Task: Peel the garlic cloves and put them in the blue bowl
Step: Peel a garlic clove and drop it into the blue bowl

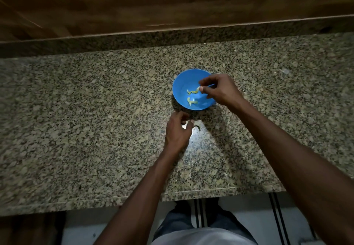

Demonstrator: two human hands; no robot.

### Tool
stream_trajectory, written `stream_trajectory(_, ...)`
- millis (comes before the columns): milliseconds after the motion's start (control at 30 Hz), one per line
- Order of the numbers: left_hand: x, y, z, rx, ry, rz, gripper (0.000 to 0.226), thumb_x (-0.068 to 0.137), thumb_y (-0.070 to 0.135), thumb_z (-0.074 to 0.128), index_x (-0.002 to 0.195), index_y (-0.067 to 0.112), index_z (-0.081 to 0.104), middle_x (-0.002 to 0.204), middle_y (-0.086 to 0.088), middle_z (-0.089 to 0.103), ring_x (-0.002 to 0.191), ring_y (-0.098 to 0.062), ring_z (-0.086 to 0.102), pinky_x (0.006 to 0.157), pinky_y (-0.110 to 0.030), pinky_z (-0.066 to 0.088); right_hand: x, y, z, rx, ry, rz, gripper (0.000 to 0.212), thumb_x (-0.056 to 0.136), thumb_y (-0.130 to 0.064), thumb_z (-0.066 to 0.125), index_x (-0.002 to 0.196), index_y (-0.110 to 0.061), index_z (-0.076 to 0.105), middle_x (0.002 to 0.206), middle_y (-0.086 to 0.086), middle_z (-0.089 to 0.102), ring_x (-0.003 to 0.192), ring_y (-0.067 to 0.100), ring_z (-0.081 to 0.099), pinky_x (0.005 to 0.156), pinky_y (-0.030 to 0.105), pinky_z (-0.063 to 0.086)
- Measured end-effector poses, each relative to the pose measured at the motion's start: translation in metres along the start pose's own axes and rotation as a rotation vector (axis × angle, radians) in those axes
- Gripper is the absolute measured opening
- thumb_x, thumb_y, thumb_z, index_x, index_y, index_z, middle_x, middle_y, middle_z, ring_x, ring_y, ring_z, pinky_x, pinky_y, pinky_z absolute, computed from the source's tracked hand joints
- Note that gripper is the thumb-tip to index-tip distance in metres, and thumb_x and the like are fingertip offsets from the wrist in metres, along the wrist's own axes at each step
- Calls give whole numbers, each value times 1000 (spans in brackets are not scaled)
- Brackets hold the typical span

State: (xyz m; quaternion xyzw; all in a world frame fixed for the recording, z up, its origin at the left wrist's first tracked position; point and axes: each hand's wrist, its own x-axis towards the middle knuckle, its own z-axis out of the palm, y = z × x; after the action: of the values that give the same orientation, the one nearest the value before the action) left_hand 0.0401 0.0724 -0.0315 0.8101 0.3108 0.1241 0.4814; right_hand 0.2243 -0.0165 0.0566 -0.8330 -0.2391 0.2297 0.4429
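Observation:
The blue bowl (183, 80) stands on the granite counter, right of centre. Two peeled yellowish garlic cloves (191, 101) lie inside it. My right hand (220, 89) hovers over the bowl's right half, and its thumb and fingertips pinch another peeled garlic clove (195, 90) just above the bowl's floor. My left hand (177, 131) rests on the counter just in front of the bowl. Its fingers and thumb curl round a small pale garlic clove (184, 125) that is mostly hidden. A dark sliver of peel (197, 127) lies beside that hand.
The speckled granite counter (86, 120) runs the full width, with its front edge near my body. A raised granite ledge (134, 39) and a wooden wall (153, 5) close off the back. A bright glare patch sits right of my left wrist.

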Motion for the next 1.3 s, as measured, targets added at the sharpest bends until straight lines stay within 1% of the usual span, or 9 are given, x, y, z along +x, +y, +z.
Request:
stream_trajectory(167, -2, 1, 8, 96, -104, 85, 44, 80, 46, 77, 114, 18, 73, 104, 4, 55, 100, -25, 60, 79, -38, 51, -2, 11, -5, -41, -4, 4, 15, 93, -13, 76, 107, -13, 80, 97, 0, 79, 89, 14, 76, 78, 41, 64)
stream_trajectory(333, -9, -2, 13, 116, -105, 135, 32, 81, 27, 86, 109, 14, 77, 102, 7, 52, 104, -24, 57, 81, -32, 50, -35, 29, -17, 93, -17, 43, 12, 96, -15, 76, 107, -13, 80, 98, 3, 79, 84, 13, 78, 74, 36, 64)
stream_trajectory(500, -15, 4, 10, 150, -43, 167, 21, 76, 17, 86, 95, 10, 78, 89, 7, 57, 81, -10, 54, 71, -8, 39, -76, 46, -10, 150, -56, 112, 12, 97, -18, 76, 108, -16, 80, 94, -1, 80, 82, 11, 78, 68, 30, 64)
stream_trajectory(633, -23, 4, 9, 98, -43, 45, 35, 78, 15, 87, 110, 11, 72, 96, -2, 67, 82, -13, 62, 69, -23, 51, -95, 66, 13, 120, -118, 154, 19, 96, -19, 75, 115, -17, 78, 99, 1, 80, 82, 10, 78, 69, 35, 65)
stream_trajectory(800, -42, 8, 5, -69, -5, -20, 33, 82, 5, 81, 112, 15, 68, 88, 1, 65, 76, -5, 62, 66, -21, 54, -102, 75, 35, 69, -211, 136, 30, 95, -22, 76, 124, -14, 77, 115, 3, 79, 105, 15, 75, 99, 42, 60)
stream_trajectory(967, -51, 5, 5, -203, 41, -150, 32, 84, -1, 77, 110, 17, 70, 97, -3, 72, 93, -17, 70, 76, -32, 62, -108, 78, 42, 277, -293, 201, 16, 96, -3, 72, 110, -7, 80, 89, 15, 80, 84, 30, 78, 87, 53, 64)
stream_trajectory(1100, -55, -1, 1, -278, 1, -176, 24, 87, 12, 82, 109, 19, 76, 100, -3, 76, 97, -19, 72, 82, -35, 63, -109, 77, 46, 338, -269, 236, 13, 96, -2, 73, 107, -1, 79, 90, 21, 79, 79, 32, 74, 85, 55, 64)
stream_trajectory(1200, -57, 0, -2, -262, -34, -155, 16, 90, 14, 78, 106, 16, 77, 95, 1, 78, 88, -12, 73, 77, -28, 60, -110, 74, 46, 332, -261, 224, 12, 96, -6, 76, 106, -2, 80, 87, 18, 79, 76, 27, 74, 83, 54, 64)
stream_trajectory(1300, -56, 4, -1, -283, -54, -179, 18, 93, 7, 72, 111, 12, 73, 100, -4, 76, 87, -10, 72, 74, -22, 56, -112, 69, 48, 456, -262, 305, 16, 98, 1, 69, 112, 6, 74, 97, 32, 75, 83, 34, 70, 89, 57, 61)
